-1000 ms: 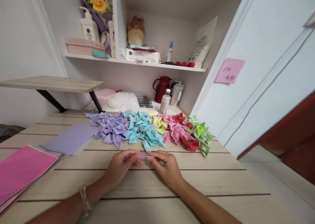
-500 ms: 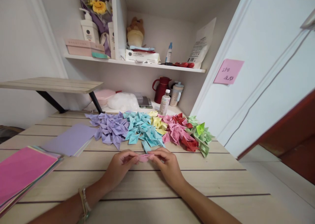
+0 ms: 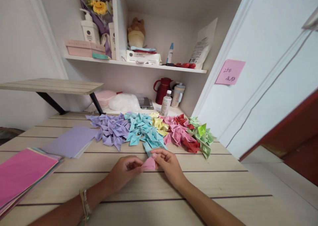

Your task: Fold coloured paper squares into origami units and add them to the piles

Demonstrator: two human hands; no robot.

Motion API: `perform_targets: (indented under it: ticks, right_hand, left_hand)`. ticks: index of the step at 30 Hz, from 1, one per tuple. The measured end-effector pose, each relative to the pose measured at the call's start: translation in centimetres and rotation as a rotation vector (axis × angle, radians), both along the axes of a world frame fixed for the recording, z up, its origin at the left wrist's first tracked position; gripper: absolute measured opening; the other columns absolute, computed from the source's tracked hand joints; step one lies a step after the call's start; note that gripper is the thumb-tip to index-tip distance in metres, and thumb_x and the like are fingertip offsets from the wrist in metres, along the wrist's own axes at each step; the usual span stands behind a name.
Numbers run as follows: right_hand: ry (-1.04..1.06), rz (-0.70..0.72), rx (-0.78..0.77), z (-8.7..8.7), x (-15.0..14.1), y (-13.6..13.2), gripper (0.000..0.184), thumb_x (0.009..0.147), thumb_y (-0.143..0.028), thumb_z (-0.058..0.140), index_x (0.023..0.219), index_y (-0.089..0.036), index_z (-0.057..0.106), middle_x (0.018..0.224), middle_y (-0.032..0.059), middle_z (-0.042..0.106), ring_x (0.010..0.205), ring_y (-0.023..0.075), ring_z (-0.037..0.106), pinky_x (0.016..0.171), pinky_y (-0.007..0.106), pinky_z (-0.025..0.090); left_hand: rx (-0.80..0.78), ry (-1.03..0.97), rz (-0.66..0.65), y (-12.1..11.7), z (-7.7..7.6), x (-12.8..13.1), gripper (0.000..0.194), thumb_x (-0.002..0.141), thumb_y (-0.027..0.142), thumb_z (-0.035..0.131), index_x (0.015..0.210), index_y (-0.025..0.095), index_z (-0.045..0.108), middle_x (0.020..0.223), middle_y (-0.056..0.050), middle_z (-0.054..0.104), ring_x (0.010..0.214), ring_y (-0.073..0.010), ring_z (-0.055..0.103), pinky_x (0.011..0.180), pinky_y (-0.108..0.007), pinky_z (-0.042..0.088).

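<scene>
Pink folded paper (image 3: 149,164), triangular, flat-faced, pinched btwn L hand (image 3: 126,170) & R hand (image 3: 169,164) fingertips.

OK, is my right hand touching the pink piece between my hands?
Touching: the head view shows your right hand pinching the pink piece near its top.

Red jug (image 3: 162,92) upright in lower cubby. Capped clear bottle (image 3: 166,103) in front of jug; pale handled cup (image 3: 177,96) right of it. White plastic bag (image 3: 124,102) left of jug, pink container (image 3: 101,98) farther left. Above jug: blue-capped bottle (image 3: 170,54). Up-left of jug: wipes pack (image 3: 142,57), plush toy (image 3: 136,32), pump bottle (image 3: 89,30). Pink note (image 3: 230,72) right of jug, higher, on white panel (image 3: 263,54).
</scene>
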State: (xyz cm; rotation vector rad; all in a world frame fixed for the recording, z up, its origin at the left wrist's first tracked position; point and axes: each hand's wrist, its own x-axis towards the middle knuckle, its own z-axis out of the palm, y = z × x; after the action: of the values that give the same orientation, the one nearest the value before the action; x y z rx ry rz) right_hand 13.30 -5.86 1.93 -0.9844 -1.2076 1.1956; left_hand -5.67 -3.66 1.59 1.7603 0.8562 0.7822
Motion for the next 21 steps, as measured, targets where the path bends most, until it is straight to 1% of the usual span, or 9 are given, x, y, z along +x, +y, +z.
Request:
perform_targets:
  ticks: [3, 5, 9, 14, 16, 18, 21]
  right_hand:
    - [-0.023, 0.017, -0.014, -0.26, 0.16, 0.07, 0.033, 0.071, -0.043, 0.068, 0.089, -0.015, 0.068, 0.053, -0.0036, 0.053, 0.048, 0.0082, 0.047, 0.049, 0.02, 0.036]
    - [-0.031, 0.026, -0.02, -0.46, 0.25, 0.08, 0.033, 0.071, -0.042, 0.069, 0.09, -0.016, 0.069, 0.055, -0.0031, 0.054, 0.049, 0.008, 0.046, 0.049, 0.02, 0.036]
    - [-0.006, 0.034, -0.037, -0.65, 0.2, 0.04, 0.033, 0.07, -0.043, 0.07, 0.088, -0.015, 0.068, 0.057, -0.0026, 0.055, 0.051, 0.0084, 0.046, 0.051, 0.021, 0.038]
    - [0.034, 0.081, -0.054, -0.66, 0.04, 0.05, 0.034, 0.069, -0.042, 0.07, 0.089, -0.015, 0.067, 0.059, -0.0026, 0.057, 0.052, 0.0084, 0.049, 0.052, 0.021, 0.039]
    - [0.038, 0.095, -0.056, -0.62, 0.07, 0.08, 0.035, 0.07, -0.042, 0.07, 0.092, -0.015, 0.066, 0.058, -0.0035, 0.056, 0.051, 0.008, 0.049, 0.051, 0.02, 0.038]
    - [0.056, 0.09, -0.061, -0.55, 0.14, 0.12, 0.035, 0.069, -0.042, 0.07, 0.092, -0.016, 0.066, 0.059, -0.0035, 0.056, 0.052, 0.0085, 0.051, 0.052, 0.021, 0.041]
    - [0.106, 0.084, -0.077, -0.53, 0.2, 0.13, 0.034, 0.065, -0.041, 0.073, 0.086, -0.016, 0.064, 0.064, -0.0015, 0.061, 0.056, 0.0107, 0.057, 0.057, 0.023, 0.046]
  left_hand:
    - [-0.055, -0.054, -0.029, -0.12, 0.1, 0.1, 0.026, 0.069, 0.036, 0.069, 0.084, 0.014, 0.066, 0.065, 0.002, 0.056, 0.059, -0.0101, 0.045, 0.055, -0.02, 0.035]
    - [-0.08, -0.075, -0.037, -0.17, 0.19, 0.15, 0.031, 0.066, 0.036, 0.071, 0.086, 0.014, 0.066, 0.065, 0.002, 0.054, 0.059, -0.0099, 0.044, 0.054, -0.02, 0.035]
    - [-0.086, -0.067, -0.035, -0.22, 0.22, 0.13, 0.031, 0.066, 0.038, 0.071, 0.083, 0.013, 0.066, 0.065, 0.002, 0.053, 0.059, -0.0098, 0.044, 0.054, -0.02, 0.035]
    - [-0.08, -0.074, -0.033, -0.24, 0.03, 0.08, 0.031, 0.061, 0.036, 0.075, 0.08, 0.013, 0.066, 0.065, 0.001, 0.055, 0.06, -0.0105, 0.046, 0.056, -0.02, 0.037]
    - [-0.075, -0.083, -0.022, -0.24, 0.03, 0.1, 0.028, 0.064, 0.035, 0.074, 0.08, 0.014, 0.066, 0.065, 0.001, 0.056, 0.06, -0.0107, 0.047, 0.056, -0.02, 0.037]
    - [-0.077, -0.093, 0.011, -0.24, 0.13, 0.15, 0.026, 0.068, 0.035, 0.07, 0.082, 0.014, 0.067, 0.066, 0.0, 0.059, 0.06, -0.0114, 0.049, 0.056, -0.021, 0.038]
    - [-0.116, -0.128, 0.064, -0.21, 0.42, 0.27, 0.025, 0.074, 0.036, 0.064, 0.087, 0.015, 0.067, 0.068, -0.001, 0.063, 0.062, -0.0125, 0.054, 0.058, -0.022, 0.042]
